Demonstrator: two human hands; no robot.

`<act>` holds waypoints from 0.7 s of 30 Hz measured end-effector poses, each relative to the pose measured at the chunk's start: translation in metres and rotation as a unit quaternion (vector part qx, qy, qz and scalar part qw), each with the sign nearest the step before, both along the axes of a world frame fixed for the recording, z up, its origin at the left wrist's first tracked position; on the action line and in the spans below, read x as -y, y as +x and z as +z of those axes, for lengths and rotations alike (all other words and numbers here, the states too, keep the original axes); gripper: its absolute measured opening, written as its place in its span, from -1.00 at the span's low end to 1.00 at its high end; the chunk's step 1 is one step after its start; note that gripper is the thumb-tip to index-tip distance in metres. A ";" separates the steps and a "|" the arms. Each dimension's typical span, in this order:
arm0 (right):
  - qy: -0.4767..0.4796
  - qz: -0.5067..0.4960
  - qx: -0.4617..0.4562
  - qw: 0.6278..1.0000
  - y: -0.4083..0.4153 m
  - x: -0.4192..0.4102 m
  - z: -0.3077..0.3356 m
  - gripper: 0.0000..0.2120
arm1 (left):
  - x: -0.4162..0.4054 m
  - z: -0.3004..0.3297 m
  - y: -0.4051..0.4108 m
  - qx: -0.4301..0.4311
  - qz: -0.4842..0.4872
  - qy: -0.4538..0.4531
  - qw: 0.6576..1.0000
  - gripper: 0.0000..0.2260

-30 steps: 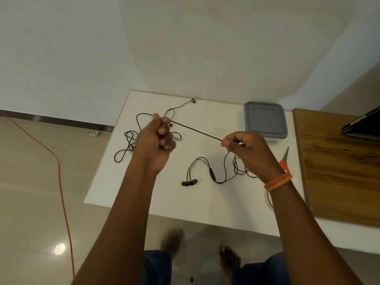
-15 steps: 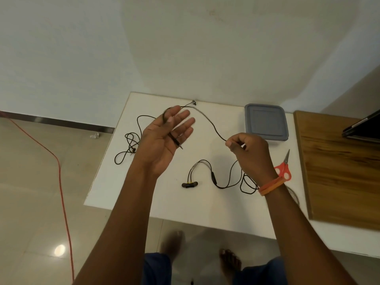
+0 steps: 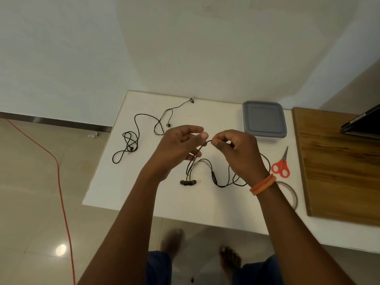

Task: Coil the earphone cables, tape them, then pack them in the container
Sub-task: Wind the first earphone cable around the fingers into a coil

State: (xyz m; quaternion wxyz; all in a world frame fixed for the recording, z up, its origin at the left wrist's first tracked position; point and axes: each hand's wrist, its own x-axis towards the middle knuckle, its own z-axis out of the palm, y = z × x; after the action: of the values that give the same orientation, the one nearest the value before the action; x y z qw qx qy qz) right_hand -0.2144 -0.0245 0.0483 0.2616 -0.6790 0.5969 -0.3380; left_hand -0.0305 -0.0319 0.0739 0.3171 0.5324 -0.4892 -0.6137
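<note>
Above the middle of the white table [image 3: 115, 182], both hands work on one black earphone cable [image 3: 213, 177]. My right hand [image 3: 238, 153] pinches it between thumb and forefinger. From that pinch the cable drops to my left hand [image 3: 176, 149], whose curled fingers hold its end. The two buds [image 3: 188, 182] and the loose slack lie on the table under my hands. A second black earphone [image 3: 131, 140] lies uncoiled at the table's left. The grey lidded container [image 3: 264, 120] stands closed at the back right. A clear tape roll [image 3: 290, 194] is partly hidden by my right forearm.
Red-handled scissors [image 3: 281, 166] lie right of my right hand. A wooden board [image 3: 337, 171] covers the table's right side, with a dark device [image 3: 362, 124] on its far end. A red cord [image 3: 59, 182] runs across the floor on the left.
My hands came together from about a forearm's width apart. The left hand went from a fist to an open palm and now has curled fingers. The stretched cable went slack.
</note>
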 end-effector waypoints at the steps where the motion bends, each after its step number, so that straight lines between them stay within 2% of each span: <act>1: -0.015 0.005 0.000 1.000 0.002 0.000 0.001 -0.92 | -0.001 -0.002 -0.001 0.009 -0.014 0.000 1.000 -0.76; 4: -0.041 0.013 -0.002 0.999 0.005 -0.001 0.002 -0.93 | -0.002 -0.007 -0.002 0.033 -0.034 -0.029 0.998 -0.84; 6: -0.025 0.022 0.001 0.999 0.003 -0.001 0.002 -0.93 | 0.002 -0.009 0.000 0.120 -0.036 -0.089 0.988 -0.86; 8: 0.002 0.025 0.010 1.000 -0.002 -0.001 0.004 -0.94 | 0.006 -0.010 0.004 0.239 -0.018 -0.176 0.955 -0.87; 12: 0.052 0.002 0.035 0.998 -0.020 0.001 0.009 -0.94 | 0.008 -0.007 0.025 0.334 0.100 -0.258 0.901 -0.86; 17: 0.141 0.005 0.000 0.990 -0.043 0.000 0.007 -0.94 | 0.010 -0.016 0.033 0.424 0.136 -0.263 0.856 -0.83; 19: 0.152 -0.010 -0.007 0.988 -0.048 0.000 0.004 -0.93 | 0.007 -0.018 0.031 0.434 0.090 -0.218 0.869 -0.80; 21: 0.148 -0.020 0.002 0.989 -0.049 0.000 0.004 -0.93 | 0.005 -0.025 0.030 0.445 -0.004 -0.130 0.886 -0.78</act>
State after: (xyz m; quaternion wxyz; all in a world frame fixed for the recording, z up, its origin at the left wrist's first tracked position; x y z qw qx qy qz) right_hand -0.2633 -0.0248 0.0522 0.3541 -0.6200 0.6531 -0.2524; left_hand -0.0008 -0.0370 0.0485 0.1305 0.7013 -0.6567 -0.2447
